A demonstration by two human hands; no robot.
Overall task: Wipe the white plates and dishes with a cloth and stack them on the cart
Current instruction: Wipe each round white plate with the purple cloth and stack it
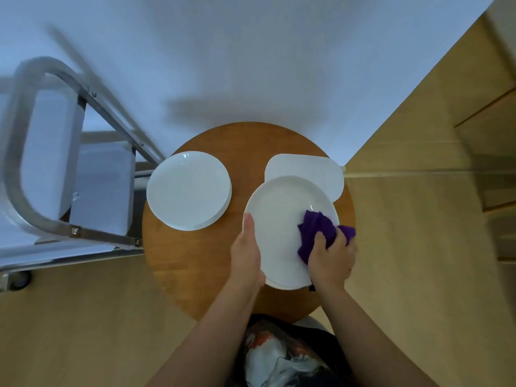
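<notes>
- Table: round, wooden, seen from straight above; it carries all the white ware in view.
- Plate: white, round, at the table's right half near the person; its far rim overlaps the dish behind it; whether it is lifted or resting on the table cannot be told.
- Left hand: laid along the plate's left rim; fingers straight and together, pointing away from the person; the palm edge presses the rim and steadies it; no curl round the plate is visible.
- Right hand: on the plate's right side; fingers curled down over the cloth, gripping it in a bunch and pressing it to the plate's surface.
- Cloth: purple, crumpled; most of it lies on the plate's inner right part; one fold sticks out past the rim at the right, another small end shows below the wrist.
- Dish: white, squarish with rounded corners; on the far right of the table, partly hidden under the plate.
- Stack: white round plates piled on the table's left half; several rims show at its right edge; apart from the held plate.
- Cart: metal frame with a rounded handle and pale shelves, at the left, just beside the table; blurred, so its contents cannot be told.
- Floor: pale wood; white wall beyond the table.
</notes>
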